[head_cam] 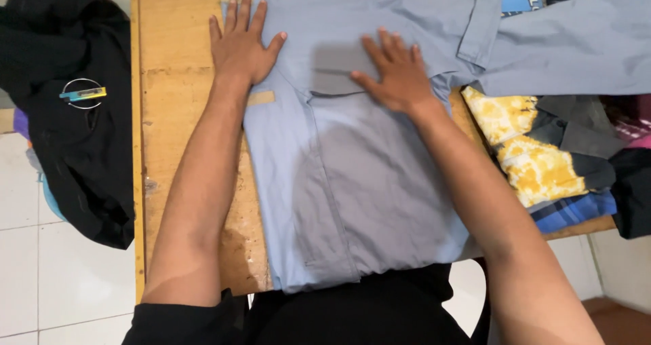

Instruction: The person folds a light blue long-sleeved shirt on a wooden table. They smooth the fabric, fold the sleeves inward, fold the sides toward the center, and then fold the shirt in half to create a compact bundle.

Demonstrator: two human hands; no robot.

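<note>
A light blue shirt (352, 175) lies spread on the wooden table (173, 128), its hem hanging over the near edge and one sleeve (569, 46) stretched out to the right. My left hand (241, 43) lies flat, fingers apart, on the shirt's upper left edge and partly on the wood. My right hand (397, 70) presses flat on the chest area near the pocket, fingers spread. Neither hand grips anything.
A pile of clothes sits at the right: a yellow and white tie-dye garment (525, 148), dark grey and blue striped pieces (576, 209). Black cloth (74, 114) with a small ring-shaped object (83, 94) lies left of the table. White floor tiles (61, 277) show below.
</note>
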